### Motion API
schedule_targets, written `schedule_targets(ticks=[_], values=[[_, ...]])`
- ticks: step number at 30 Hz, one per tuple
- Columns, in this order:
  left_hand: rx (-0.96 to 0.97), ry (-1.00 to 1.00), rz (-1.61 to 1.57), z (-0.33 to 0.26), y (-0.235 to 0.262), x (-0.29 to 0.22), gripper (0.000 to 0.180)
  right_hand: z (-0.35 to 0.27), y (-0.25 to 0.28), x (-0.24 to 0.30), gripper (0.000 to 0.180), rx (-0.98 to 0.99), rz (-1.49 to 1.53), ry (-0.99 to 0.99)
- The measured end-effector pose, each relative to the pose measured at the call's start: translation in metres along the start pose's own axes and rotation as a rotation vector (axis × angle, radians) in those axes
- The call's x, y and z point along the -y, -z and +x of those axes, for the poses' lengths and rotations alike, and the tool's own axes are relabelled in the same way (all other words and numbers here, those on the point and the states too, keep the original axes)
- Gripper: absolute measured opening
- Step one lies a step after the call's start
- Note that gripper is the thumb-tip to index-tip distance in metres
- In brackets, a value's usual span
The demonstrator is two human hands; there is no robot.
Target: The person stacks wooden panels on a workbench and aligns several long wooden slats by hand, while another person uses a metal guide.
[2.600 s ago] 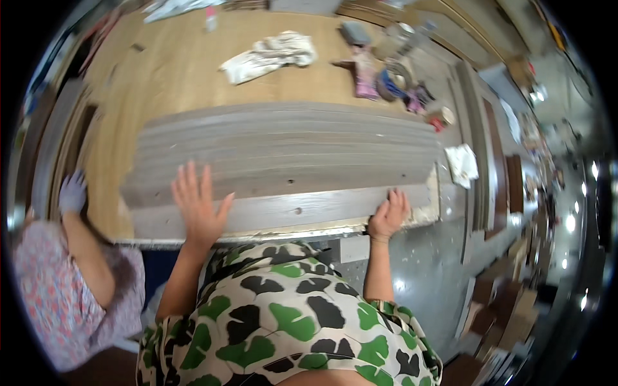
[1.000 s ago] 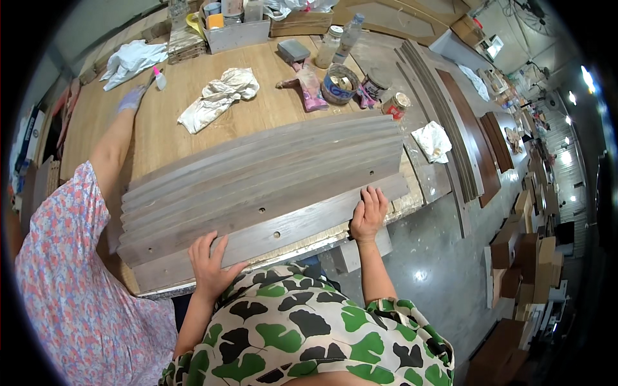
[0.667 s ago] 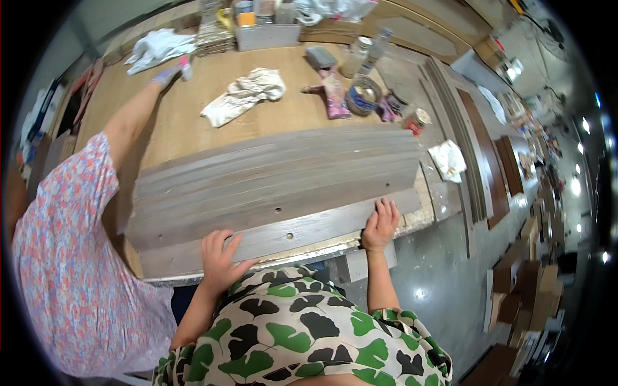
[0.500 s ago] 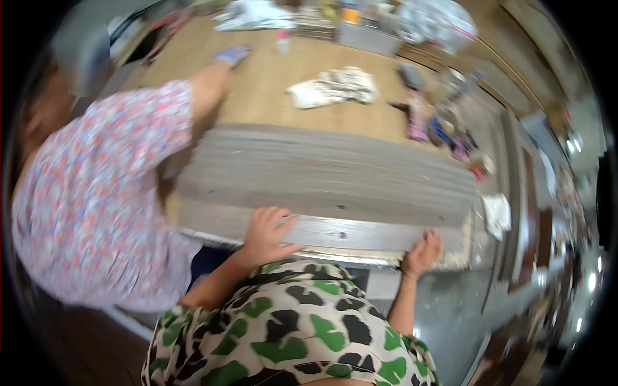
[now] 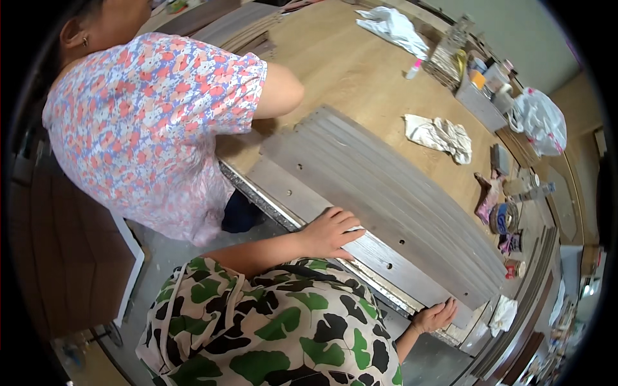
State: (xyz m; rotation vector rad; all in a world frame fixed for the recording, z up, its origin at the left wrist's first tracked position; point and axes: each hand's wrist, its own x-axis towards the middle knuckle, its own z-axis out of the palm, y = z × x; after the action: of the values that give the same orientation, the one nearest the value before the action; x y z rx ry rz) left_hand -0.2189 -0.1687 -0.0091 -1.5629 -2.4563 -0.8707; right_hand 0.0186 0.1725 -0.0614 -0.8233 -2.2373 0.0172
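- Along the lower edge, we see the leaf-patterned shirt (image 5: 293,325) of the person at work, close against the bench (image 5: 341,74).
- At the bench's near edge, we find the left hand (image 5: 329,233) laid palm-down across the front board (image 5: 417,280), its thumb spread away from the fingers.
- Toward that board's right end, we see the right hand (image 5: 436,315) with bent fingers over the top; we cannot tell whether it grips.
- Under both hands, we have the front board lying lengthwise on the bench, one hole showing between the hands and another left of them.
- Just behind it, we see more grey-brown boards (image 5: 386,193) side by side, the nearest with three holes.
- To the left, we have a co-worker in a floral shirt (image 5: 161,116), leaning at the bench.
- Beyond the boards, we make out a crumpled cream cloth (image 5: 441,136), with a blue-sided tub (image 5: 504,219) and a red can (image 5: 515,269) farther right.
- Toward the far side, we see a small pink-capped bottle (image 5: 413,69), a grey bin of containers (image 5: 479,106) and a pale blue cloth (image 5: 394,29).
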Motion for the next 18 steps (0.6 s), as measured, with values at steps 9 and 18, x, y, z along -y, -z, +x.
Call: schedule_targets(ticks=[9,18], values=[[-0.031,-0.036,-0.011,-0.004,-0.021,0.024,0.067,-0.004,-0.011,-0.003,0.035,0.019,-0.087,0.023],[-0.019,-0.03,0.031,-0.007,-0.024,0.017,0.067,-0.008,-0.015,-0.014,0.034,0.01,-0.054,0.013]])
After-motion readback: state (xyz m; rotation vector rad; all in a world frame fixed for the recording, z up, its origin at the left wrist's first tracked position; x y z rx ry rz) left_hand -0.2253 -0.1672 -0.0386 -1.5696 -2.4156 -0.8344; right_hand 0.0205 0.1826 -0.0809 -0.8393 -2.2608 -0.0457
